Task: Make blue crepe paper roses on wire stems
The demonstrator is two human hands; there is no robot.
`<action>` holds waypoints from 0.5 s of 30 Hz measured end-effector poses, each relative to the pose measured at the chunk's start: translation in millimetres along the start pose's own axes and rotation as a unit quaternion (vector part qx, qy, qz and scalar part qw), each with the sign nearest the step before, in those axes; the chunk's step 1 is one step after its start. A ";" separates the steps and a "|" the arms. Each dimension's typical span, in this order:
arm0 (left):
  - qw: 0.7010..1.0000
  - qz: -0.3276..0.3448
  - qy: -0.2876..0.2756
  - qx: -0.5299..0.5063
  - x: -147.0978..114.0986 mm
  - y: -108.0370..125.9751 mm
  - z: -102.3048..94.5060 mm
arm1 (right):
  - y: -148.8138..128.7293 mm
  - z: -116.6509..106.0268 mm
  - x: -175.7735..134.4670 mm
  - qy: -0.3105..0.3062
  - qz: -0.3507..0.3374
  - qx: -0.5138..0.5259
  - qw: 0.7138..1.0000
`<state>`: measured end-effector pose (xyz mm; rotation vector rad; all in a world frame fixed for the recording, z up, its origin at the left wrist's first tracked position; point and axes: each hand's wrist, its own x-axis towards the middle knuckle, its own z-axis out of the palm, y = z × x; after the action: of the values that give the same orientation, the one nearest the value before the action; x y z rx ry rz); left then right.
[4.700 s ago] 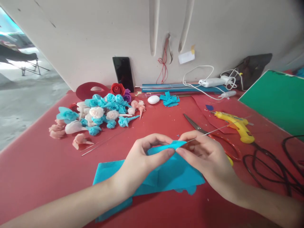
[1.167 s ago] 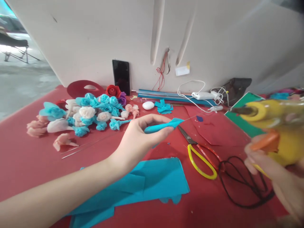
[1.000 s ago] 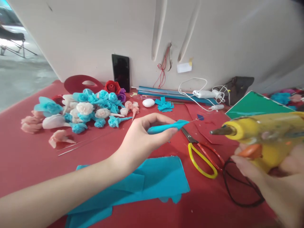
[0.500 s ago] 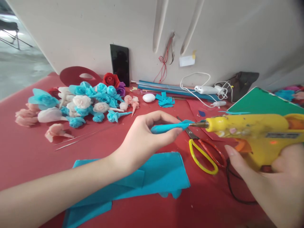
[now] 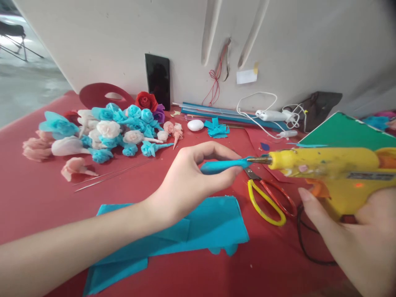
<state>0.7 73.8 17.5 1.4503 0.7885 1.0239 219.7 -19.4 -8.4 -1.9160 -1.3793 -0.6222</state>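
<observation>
Between the thumb and fingers of my left hand (image 5: 188, 185) is a rolled blue crepe paper piece (image 5: 221, 166), lying almost level with its narrow end to the right. My right hand (image 5: 349, 243) grips a yellow hot glue gun (image 5: 324, 163), whose metal nozzle meets that narrow end; a small orange light glows on its side. Beneath my left hand, folded blue crepe paper (image 5: 216, 225) lies on the red table (image 5: 192, 276). Scissors (image 5: 267, 202) with one yellow and one red handle rest below the nozzle, their blades partly hidden.
Several paper flowers (image 5: 108, 130) are heaped at the back left, near thin wires (image 5: 108, 177). A dark phone (image 5: 157, 80) leans on the wall. Behind my hands are a white egg-shaped object (image 5: 195, 125), blue paper strips (image 5: 217, 128), white cables (image 5: 272, 115) and a green board (image 5: 346, 132).
The view has shifted slightly, so the table things sit a little further right and higher. My hands hold nearly the same pose, the nozzle still at the paper's end.
</observation>
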 end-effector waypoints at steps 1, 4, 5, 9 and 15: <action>1.000 0.002 -0.002 -0.002 0.0 -0.2 -0.2 | 0.7 0.4 0.2 0.001 -0.002 -0.003 1.000; 1.000 0.011 -0.005 -0.003 0.2 -1.3 -0.4 | 0.8 0.5 0.5 0.003 -0.008 -0.019 1.000; 1.000 0.016 -0.007 -0.002 0.4 -1.7 -0.2 | 0.6 0.3 0.5 0.003 -0.011 -0.023 1.000; 0.999 0.034 -0.008 -0.001 0.3 -1.9 0.8 | 0.6 0.5 0.3 -0.001 -0.011 -0.017 1.000; 0.999 0.045 -0.006 0.017 -0.4 -0.5 0.1 | 2.0 2.3 -1.5 0.002 -0.004 -0.012 1.000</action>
<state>0.6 73.5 17.0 1.5307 0.7420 1.0733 221.0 -19.0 -11.5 -1.9277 -1.3845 -0.6485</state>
